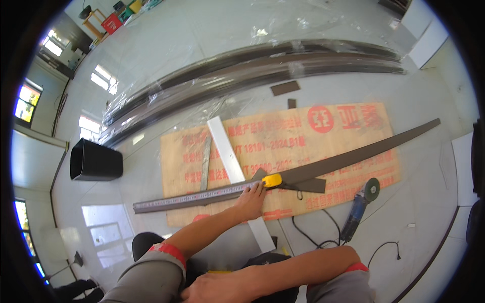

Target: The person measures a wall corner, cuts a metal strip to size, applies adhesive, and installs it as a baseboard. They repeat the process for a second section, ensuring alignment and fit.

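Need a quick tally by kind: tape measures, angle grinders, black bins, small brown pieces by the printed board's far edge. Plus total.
Yellow tape measure: 1
Angle grinder: 1
Black bin: 1
Small brown pieces by the far edge: 2
Total: 5

Left arm: extended forward and inward, forearm [209, 231] bare, running diagonally up from lower left. Wrist nearly straight. Left hand [250, 203] palm down, back uppermost; fingers [255, 191] close together, pointing ahead. Thumb not clearly seen.

Right arm: elbow bent sharply at lower right; bare forearm laid across the front of the body, sloping down leftward. Right hand [220, 288] low, close to the torso, back upward; fingertips indistinct. Forearms do not cross.
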The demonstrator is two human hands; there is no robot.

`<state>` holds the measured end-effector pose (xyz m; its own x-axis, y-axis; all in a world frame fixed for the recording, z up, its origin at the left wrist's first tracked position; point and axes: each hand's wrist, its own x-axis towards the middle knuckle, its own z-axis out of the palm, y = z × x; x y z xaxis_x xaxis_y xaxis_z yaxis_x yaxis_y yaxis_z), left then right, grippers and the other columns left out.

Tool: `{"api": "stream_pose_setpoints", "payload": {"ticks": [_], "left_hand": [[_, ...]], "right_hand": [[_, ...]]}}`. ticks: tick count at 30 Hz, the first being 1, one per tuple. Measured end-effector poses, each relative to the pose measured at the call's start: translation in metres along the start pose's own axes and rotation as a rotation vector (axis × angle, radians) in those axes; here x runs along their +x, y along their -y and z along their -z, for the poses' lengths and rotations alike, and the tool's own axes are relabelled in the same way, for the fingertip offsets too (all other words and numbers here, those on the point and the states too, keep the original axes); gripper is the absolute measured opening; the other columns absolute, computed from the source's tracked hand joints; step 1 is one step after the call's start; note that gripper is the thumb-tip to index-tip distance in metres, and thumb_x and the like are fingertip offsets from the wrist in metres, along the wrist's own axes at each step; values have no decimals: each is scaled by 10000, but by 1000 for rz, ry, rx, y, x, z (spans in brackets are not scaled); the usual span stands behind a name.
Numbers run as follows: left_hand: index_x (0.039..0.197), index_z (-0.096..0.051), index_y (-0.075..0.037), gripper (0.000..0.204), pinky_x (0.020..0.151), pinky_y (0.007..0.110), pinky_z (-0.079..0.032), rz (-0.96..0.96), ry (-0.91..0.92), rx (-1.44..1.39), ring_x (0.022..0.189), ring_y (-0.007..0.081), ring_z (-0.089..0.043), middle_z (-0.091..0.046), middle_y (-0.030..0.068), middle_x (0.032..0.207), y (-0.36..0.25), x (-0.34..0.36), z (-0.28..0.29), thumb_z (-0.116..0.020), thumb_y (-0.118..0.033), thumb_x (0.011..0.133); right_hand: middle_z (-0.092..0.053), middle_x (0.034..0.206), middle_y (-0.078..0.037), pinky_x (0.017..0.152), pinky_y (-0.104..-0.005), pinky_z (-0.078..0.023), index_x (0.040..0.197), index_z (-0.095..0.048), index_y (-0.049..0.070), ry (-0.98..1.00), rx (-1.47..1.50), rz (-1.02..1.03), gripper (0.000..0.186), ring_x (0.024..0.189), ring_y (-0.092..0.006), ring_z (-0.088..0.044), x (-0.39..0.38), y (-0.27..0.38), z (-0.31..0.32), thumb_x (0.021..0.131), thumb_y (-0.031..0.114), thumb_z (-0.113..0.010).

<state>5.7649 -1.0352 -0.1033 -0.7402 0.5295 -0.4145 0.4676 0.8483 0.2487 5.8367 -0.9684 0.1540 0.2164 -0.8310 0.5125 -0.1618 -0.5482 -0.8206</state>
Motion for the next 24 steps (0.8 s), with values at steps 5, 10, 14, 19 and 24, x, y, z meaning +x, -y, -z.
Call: {"api": "stream_pose_setpoints", "payload": {"ticks": [5,10,14,19,24], "left_hand": [[1471,-365,94,943,1092,556,-384,-11,35,18,1468,406,-312,-324,292,1571,11,-6,-8,-778,-385,772],[1482,-347,97,977,1094,562,-388,-69,46,53,1476,409,-300,-302,303,1580,16,-5,-3,-792,-408,773],[1488,-335,98,1012,1106,561,-387,-76,62,54,1478,411,-295,-304,301,1579,18,-5,-10,-801,-432,763],[1487,-333,98,1032,1109,554,-392,-87,47,32,1475,409,-298,-313,300,1572,13,-2,-6,-810,-441,747],[1488,-341,94,1027,1084,569,-411,-81,28,65,1460,405,-328,-317,304,1569,15,-11,-9,-794,-463,753]], "right_hand": [[-646,845,-136,652,-466,-541,801,-696,75,-233,-597,-177,196,785,-322,-683,17,25,-6,872,205,-569],[-643,904,-180,700,-466,-525,879,-734,62,19,-549,-317,204,862,-308,-651,36,20,-19,883,180,-568],[-636,900,-186,714,-465,-508,910,-696,38,-60,-260,-194,189,856,-322,-636,19,-7,-21,902,188,-582],[-627,895,-194,731,-464,-487,950,-649,7,-65,49,-203,198,850,-339,-617,5,-12,-26,927,197,-599],[-618,891,-201,748,-463,-466,989,-602,-24,-18,319,-207,233,843,-356,-599,0,-23,-38,951,206,-617]]}}
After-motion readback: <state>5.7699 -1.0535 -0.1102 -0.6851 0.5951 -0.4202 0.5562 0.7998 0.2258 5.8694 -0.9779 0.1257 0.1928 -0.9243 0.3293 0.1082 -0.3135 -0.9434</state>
